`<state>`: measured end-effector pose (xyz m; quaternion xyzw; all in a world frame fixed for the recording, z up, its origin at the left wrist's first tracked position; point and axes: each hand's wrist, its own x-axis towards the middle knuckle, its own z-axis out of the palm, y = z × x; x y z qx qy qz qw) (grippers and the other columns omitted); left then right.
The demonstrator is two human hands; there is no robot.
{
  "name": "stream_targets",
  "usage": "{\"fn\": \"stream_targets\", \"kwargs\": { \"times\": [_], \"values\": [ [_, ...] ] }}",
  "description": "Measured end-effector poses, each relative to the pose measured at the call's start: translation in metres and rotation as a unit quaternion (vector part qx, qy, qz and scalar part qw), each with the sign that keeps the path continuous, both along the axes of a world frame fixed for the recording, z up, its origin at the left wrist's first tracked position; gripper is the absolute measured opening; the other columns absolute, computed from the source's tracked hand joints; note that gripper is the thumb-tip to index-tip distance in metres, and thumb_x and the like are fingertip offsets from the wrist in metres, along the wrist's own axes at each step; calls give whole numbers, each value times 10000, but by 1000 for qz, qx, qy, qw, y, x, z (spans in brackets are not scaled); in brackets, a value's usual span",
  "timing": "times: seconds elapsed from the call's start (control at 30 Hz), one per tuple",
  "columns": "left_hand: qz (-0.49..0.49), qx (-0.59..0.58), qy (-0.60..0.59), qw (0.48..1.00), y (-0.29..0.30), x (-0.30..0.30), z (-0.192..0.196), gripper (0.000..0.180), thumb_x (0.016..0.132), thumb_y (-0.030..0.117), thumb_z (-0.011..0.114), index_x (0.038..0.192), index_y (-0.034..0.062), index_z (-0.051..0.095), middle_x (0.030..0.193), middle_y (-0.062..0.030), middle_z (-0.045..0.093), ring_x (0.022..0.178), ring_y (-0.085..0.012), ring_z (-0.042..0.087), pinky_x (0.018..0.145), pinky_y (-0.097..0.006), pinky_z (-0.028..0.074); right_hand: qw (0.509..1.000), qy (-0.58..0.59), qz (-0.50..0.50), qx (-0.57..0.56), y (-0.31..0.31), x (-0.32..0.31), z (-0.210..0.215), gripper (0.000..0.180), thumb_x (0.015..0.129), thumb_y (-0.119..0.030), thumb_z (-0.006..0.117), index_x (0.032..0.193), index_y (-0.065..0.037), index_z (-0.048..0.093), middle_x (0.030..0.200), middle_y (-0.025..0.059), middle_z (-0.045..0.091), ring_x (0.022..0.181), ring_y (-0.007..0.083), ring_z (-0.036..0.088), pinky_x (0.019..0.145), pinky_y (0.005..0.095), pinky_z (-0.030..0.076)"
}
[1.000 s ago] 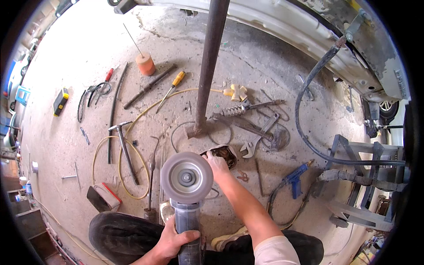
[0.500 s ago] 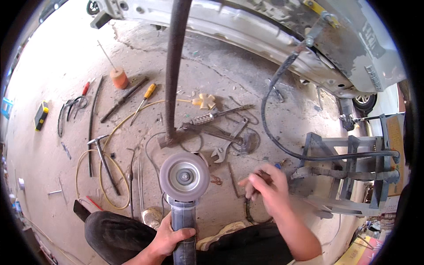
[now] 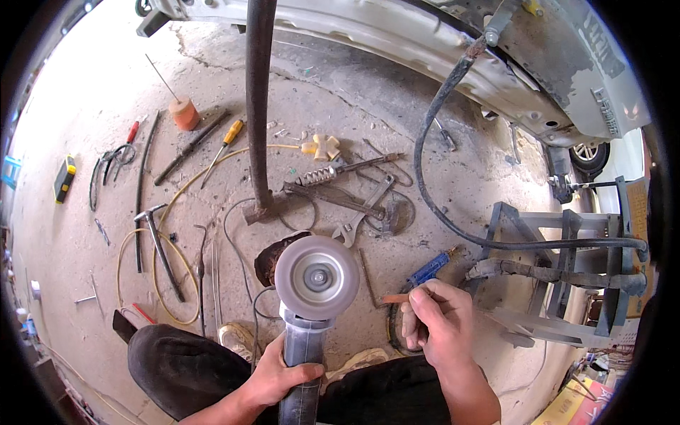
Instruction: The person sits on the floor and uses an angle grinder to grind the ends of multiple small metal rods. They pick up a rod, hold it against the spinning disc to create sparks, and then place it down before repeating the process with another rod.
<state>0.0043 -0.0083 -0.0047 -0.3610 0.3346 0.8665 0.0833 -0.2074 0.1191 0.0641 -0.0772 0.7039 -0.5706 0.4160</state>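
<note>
My left hand (image 3: 283, 372) is wrapped round the grey body of an angle grinder (image 3: 301, 358), thumb across it. The grinder stands upright before me, its round grey disc (image 3: 316, 276) facing up toward me. My right hand (image 3: 440, 322) pinches a small, flat reddish-brown strip (image 3: 395, 299) between thumb and fingers, its end pointing left toward the disc but apart from it. Just beyond the right hand a blue air-gun-like tool (image 3: 428, 269) lies on the floor. Behind the disc, partly covered by it, shows a dark rusty hollow piece (image 3: 269, 262).
Beyond the disc lie an adjustable wrench (image 3: 365, 210) and an upright dark metal bar (image 3: 260, 106). Leftward are a hammer (image 3: 163, 251), a yellow screwdriver (image 3: 223, 152) and cables. A metal frame (image 3: 567, 230) stands right, under a hanging black hose (image 3: 425, 156). A vehicle body (image 3: 368, 42) spans the back.
The grinder has moved slightly right, uncovering the rusty hollow piece. My right hand has shifted slightly and steadied; the reddish-brown strip and the blue tool now show more plainly.
</note>
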Motion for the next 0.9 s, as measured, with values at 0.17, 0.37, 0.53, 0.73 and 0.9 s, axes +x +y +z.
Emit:
{"fn": "stream_targets", "kwargs": {
  "times": [0.17,0.37,0.53,0.73,0.9],
  "values": [
    [4,-13,12,1000,2,-6,8,564,754,137,734,1197,-31,428,891,-90,611,751,-161,633,700,-302,520,1000,-14,-10,23,-12,7,-5,264,926,-189,600,815,46,645,617,85,629,442,103,552,392,201,342],
    [1,-22,26,999,3,-7,9,543,763,129,730,1186,-32,429,859,-90,614,737,-166,636,699,-306,520,998,-10,-19,54,-18,12,-11,275,931,-171,555,764,38,618,556,89,589,383,97,487,350,201,314],
    [2,-17,26,1000,2,-6,10,526,762,117,731,1171,-38,437,863,-92,616,741,-166,638,700,-303,520,999,-30,-17,26,-15,12,-14,276,921,-198,604,759,23,631,564,70,604,410,100,529,369,205,323],
    [0,-27,21,999,1,-3,11,524,763,109,730,1173,-37,438,864,-92,616,747,-167,640,700,-303,521,999,-31,-18,18,-15,14,-17,270,920,-190,603,747,16,627,538,63,585,392,98,506,362,209,317],
    [2,-18,22,1000,1,-1,10,530,762,109,731,1178,-37,437,864,-90,615,748,-164,640,700,-303,521,999,-42,-21,17,-17,16,-19,273,923,-193,603,744,12,623,532,61,577,387,95,495,358,211,312]
  ]
}}
